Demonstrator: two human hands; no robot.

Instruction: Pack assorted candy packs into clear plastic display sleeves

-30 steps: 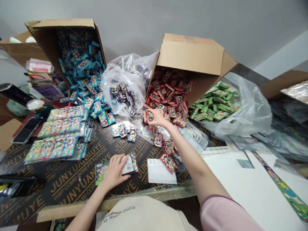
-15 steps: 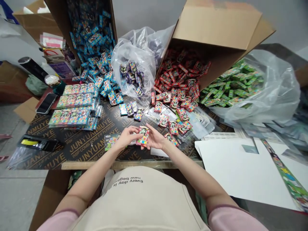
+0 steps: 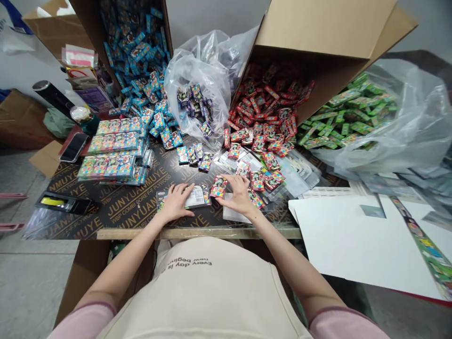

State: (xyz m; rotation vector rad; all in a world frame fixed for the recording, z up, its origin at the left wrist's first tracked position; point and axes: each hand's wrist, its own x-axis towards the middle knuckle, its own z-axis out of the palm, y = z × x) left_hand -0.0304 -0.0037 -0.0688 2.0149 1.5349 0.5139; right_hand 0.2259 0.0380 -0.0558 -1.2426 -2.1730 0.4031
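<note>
Near the table's front edge, my left hand (image 3: 177, 202) rests with spread fingers on a flat printed packet (image 3: 199, 196) that has a barcode and a dark border. My right hand (image 3: 238, 195) pinches a small red box (image 3: 218, 187) between thumb and fingers, low over the table at the packet's right end. A small blue box (image 3: 182, 155) and several purple boxes (image 3: 205, 162) sit just beyond the packet. Loose red boxes (image 3: 257, 181) lie beyond and to the right of my right hand.
Stacked multi-box packs (image 3: 108, 167) stand at the left beside a phone (image 3: 73, 147) and a tape dispenser (image 3: 63, 202). Behind are blue boxes (image 3: 137, 52), a plastic bag (image 3: 197, 70), an open carton (image 3: 318, 28) and green boxes (image 3: 346, 113). White sheets (image 3: 353, 235) lie at the right.
My hands have moved apart. The left one has let go of the red box and come down on the packet; the right one has carried the box slightly right and away from my body.
</note>
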